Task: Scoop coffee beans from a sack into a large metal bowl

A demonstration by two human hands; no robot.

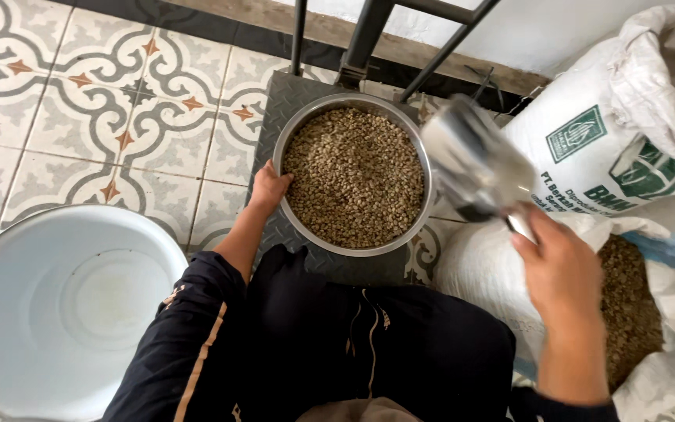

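Note:
A round steel bowl (294, 137) full of pale greenish-brown beans (353, 176) stands on a dark ribbed scale platform (275, 101). My left hand (269, 187) grips the bowl's left rim. My right hand (560, 270) holds the handle of a shiny metal scoop (478, 160), blurred by motion, raised just right of the bowl. Below that hand an open white sack (470, 258) shows more of the same beans (630, 312).
A large empty white plastic basin (64, 305) sits on the patterned floor tiles at lower left. A second, closed white sack (626, 117) with green print leans against the wall at upper right. The scale's dark metal posts (369, 31) rise behind the bowl.

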